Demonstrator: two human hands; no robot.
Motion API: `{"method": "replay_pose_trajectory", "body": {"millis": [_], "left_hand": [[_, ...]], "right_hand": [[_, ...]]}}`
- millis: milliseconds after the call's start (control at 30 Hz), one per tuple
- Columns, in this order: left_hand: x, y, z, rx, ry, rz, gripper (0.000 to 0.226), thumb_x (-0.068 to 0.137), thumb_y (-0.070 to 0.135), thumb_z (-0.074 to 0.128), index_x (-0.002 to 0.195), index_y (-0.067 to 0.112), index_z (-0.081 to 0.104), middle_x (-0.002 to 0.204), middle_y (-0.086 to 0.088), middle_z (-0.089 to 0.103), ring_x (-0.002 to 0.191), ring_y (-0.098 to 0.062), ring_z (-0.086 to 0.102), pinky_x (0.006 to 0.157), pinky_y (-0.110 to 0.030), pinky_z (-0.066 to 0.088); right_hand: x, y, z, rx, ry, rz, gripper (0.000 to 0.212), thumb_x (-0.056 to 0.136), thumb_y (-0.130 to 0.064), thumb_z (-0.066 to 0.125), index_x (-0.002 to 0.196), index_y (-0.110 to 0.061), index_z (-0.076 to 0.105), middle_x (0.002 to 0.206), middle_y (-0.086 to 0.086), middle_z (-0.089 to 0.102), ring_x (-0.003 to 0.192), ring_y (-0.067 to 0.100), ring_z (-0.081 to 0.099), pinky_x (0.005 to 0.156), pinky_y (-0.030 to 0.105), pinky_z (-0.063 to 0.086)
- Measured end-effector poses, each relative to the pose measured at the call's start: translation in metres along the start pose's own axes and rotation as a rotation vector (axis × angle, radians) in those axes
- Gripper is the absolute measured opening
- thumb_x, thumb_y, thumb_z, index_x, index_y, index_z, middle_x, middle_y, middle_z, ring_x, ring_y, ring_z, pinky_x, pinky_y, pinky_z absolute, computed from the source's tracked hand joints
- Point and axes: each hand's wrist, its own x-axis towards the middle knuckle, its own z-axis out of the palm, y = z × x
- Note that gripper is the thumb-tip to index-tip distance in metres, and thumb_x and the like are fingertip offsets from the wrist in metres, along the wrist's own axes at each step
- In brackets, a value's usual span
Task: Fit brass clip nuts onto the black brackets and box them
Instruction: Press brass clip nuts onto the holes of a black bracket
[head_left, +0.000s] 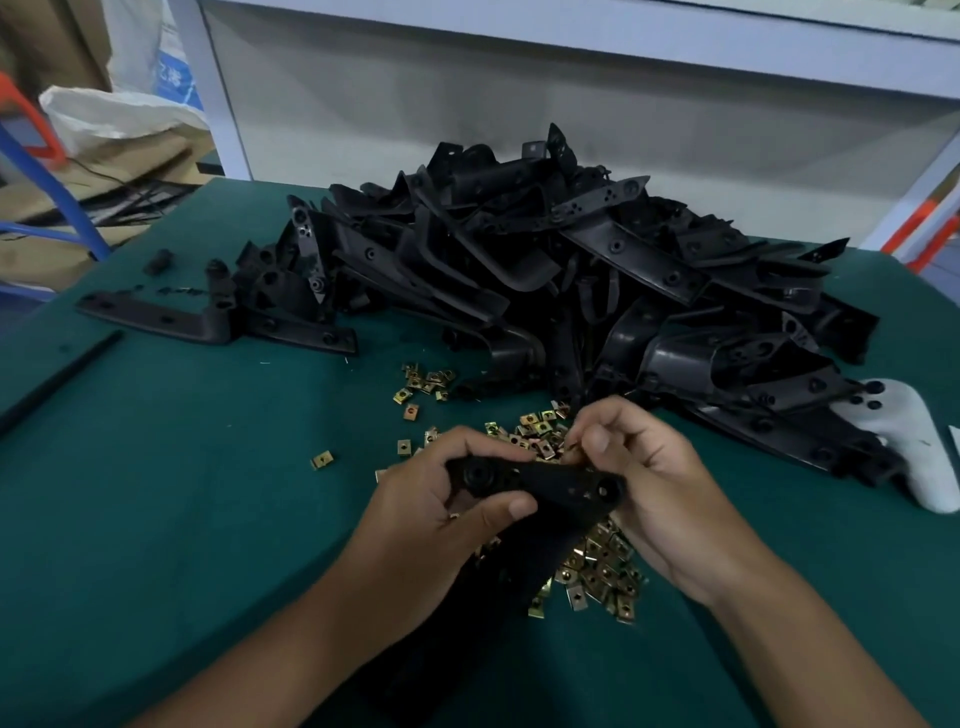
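Note:
My left hand (441, 514) grips a black bracket (550, 488) at its left end, thumb across the near edge, just above the green table. My right hand (654, 488) has its fingers curled at the bracket's right end, pinching something small at the top edge; I cannot see clearly whether it is a brass clip nut. Loose brass clip nuts (597, 571) lie scattered under and around the bracket, with more (426, 382) further back. A big heap of black brackets (571, 270) fills the middle and right of the table.
A long black bracket (208, 317) lies flat at the left, with a thin black strip (57, 379) near the left edge. A white handle-shaped object (914, 441) lies at the right. A white frame and panel stand behind the green table (182, 493). Bags and boxes lie off the far left.

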Motion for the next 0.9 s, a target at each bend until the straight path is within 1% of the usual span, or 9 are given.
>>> {"method": "replay_pose_trajectory", "body": {"millis": [67, 167, 267, 333, 433, 567, 733, 800, 900], "left_hand": [[-0.001, 0.000, 0.001, 0.070, -0.062, -0.010, 0.026, 0.077, 0.059, 0.072, 0.101, 0.053, 0.062, 0.093, 0.017, 0.074, 0.083, 0.001, 0.070, 0.071, -0.009, 0.050], [-0.002, 0.001, 0.000, 0.079, -0.077, -0.013, 0.039, 0.068, 0.073, 0.076, 0.096, 0.053, 0.058, 0.089, 0.014, 0.076, 0.081, 0.002, 0.070, 0.069, -0.009, 0.050], [-0.001, -0.002, -0.001, 0.027, -0.079, -0.007, 0.044, 0.059, 0.069, 0.084, 0.091, 0.047, 0.063, 0.084, 0.007, 0.078, 0.079, -0.003, 0.072, 0.069, -0.013, 0.052], [0.000, -0.004, -0.001, -0.015, -0.071, -0.002, 0.044, 0.058, 0.063, 0.088, 0.092, 0.043, 0.067, 0.084, 0.004, 0.078, 0.080, -0.006, 0.074, 0.068, -0.016, 0.055], [0.001, -0.007, -0.002, 0.004, -0.033, 0.013, 0.046, 0.056, 0.063, 0.090, 0.093, 0.043, 0.070, 0.083, 0.005, 0.078, 0.078, -0.006, 0.074, 0.067, -0.017, 0.055], [0.001, -0.008, -0.002, 0.034, -0.011, 0.048, 0.045, 0.058, 0.061, 0.090, 0.093, 0.042, 0.071, 0.084, 0.006, 0.078, 0.079, -0.007, 0.074, 0.068, -0.017, 0.055], [0.001, -0.009, -0.001, 0.083, -0.010, 0.064, 0.044, 0.059, 0.062, 0.089, 0.095, 0.043, 0.070, 0.083, 0.009, 0.077, 0.079, -0.007, 0.073, 0.069, -0.016, 0.055], [0.001, -0.009, -0.001, 0.083, -0.012, 0.063, 0.045, 0.060, 0.062, 0.089, 0.096, 0.042, 0.070, 0.086, 0.008, 0.078, 0.082, -0.009, 0.074, 0.072, -0.021, 0.057], [0.002, -0.011, -0.001, 0.056, -0.004, 0.049, 0.046, 0.059, 0.061, 0.090, 0.095, 0.041, 0.071, 0.087, 0.004, 0.078, 0.083, -0.013, 0.075, 0.075, -0.034, 0.060]], "right_hand": [[0.000, -0.001, -0.001, 0.007, -0.033, 0.019, 0.042, 0.070, -0.062, 0.082, 0.086, -0.025, 0.070, 0.086, 0.000, 0.069, 0.075, 0.009, 0.063, 0.063, 0.020, 0.051], [-0.001, -0.002, -0.003, 0.023, -0.063, 0.022, 0.030, 0.074, -0.049, 0.085, 0.087, -0.026, 0.071, 0.079, 0.000, 0.069, 0.068, 0.006, 0.063, 0.062, 0.017, 0.051], [-0.001, -0.003, -0.002, -0.013, -0.076, 0.024, 0.015, 0.075, -0.033, 0.083, 0.085, -0.028, 0.073, 0.075, 0.001, 0.070, 0.064, 0.006, 0.062, 0.060, 0.016, 0.050], [-0.001, -0.003, -0.002, -0.039, -0.097, 0.038, 0.014, 0.074, -0.030, 0.081, 0.086, -0.028, 0.074, 0.077, 0.001, 0.071, 0.066, 0.007, 0.064, 0.061, 0.016, 0.051], [-0.003, -0.003, -0.001, -0.072, -0.128, 0.061, 0.010, 0.079, -0.026, 0.079, 0.087, -0.030, 0.075, 0.082, -0.001, 0.071, 0.071, 0.008, 0.066, 0.063, 0.017, 0.052], [-0.003, -0.005, 0.000, -0.094, -0.112, 0.045, 0.015, 0.072, -0.034, 0.082, 0.085, -0.029, 0.078, 0.080, -0.004, 0.071, 0.073, 0.007, 0.067, 0.065, 0.016, 0.053], [-0.004, -0.004, -0.001, -0.132, -0.121, 0.052, 0.016, 0.072, -0.034, 0.087, 0.085, -0.028, 0.079, 0.080, -0.003, 0.072, 0.073, 0.008, 0.068, 0.064, 0.017, 0.053], [-0.004, -0.003, 0.000, -0.135, -0.104, 0.044, 0.019, 0.071, -0.036, 0.087, 0.085, -0.027, 0.079, 0.079, -0.004, 0.073, 0.073, 0.007, 0.068, 0.064, 0.017, 0.053], [-0.003, -0.002, 0.000, -0.138, -0.088, 0.027, 0.014, 0.072, -0.033, 0.082, 0.084, -0.028, 0.079, 0.078, -0.005, 0.073, 0.073, 0.006, 0.068, 0.065, 0.016, 0.053]]}}
